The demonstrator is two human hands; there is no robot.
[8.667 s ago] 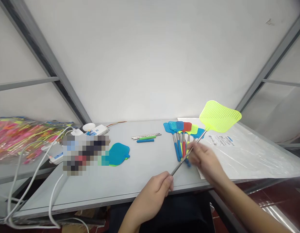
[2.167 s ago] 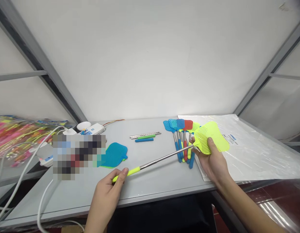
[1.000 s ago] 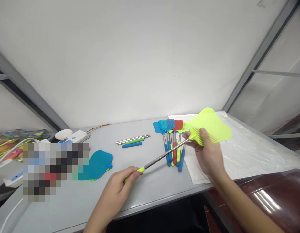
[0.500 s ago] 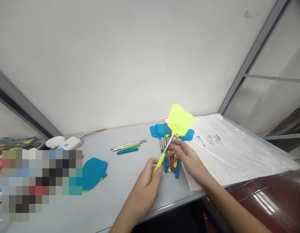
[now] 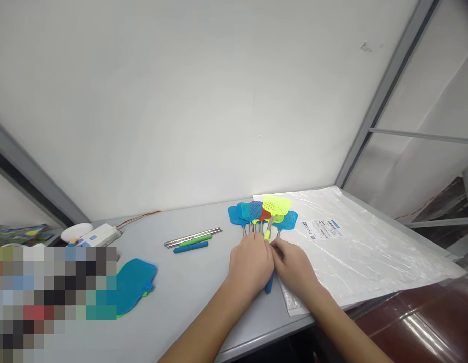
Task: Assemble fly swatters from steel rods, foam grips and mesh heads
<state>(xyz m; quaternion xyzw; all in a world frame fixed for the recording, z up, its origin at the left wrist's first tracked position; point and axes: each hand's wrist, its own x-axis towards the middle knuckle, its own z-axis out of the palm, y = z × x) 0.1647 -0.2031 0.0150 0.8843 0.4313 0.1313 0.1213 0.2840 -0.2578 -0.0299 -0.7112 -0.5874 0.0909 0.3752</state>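
Observation:
My left hand (image 5: 252, 259) is closed around the grip of a yellow fly swatter (image 5: 276, 205), low over a bunch of assembled fly swatters on the table. Its mesh head lies over the others, among them a blue fly swatter (image 5: 287, 220) on the right and a red one beneath. My right hand (image 5: 294, 264) touches the left one at the handles, its fingers curled inward; what they pinch is hidden. Most of the bunch's grips are covered by my hands, with one blue grip end (image 5: 269, 285) showing below.
Left of the bunch lie metal rods (image 5: 194, 237), a green grip (image 5: 196, 240) and a blue grip (image 5: 190, 247). Loose blue swatter heads (image 5: 137, 282) are stacked further left, near a white box (image 5: 100, 236). A white plastic bag (image 5: 355, 252) with a label covers the table's right side.
The yellow fly swatter has come down from above the table onto the bunch. My left hand moved right with it, and my right hand closed in beside the left.

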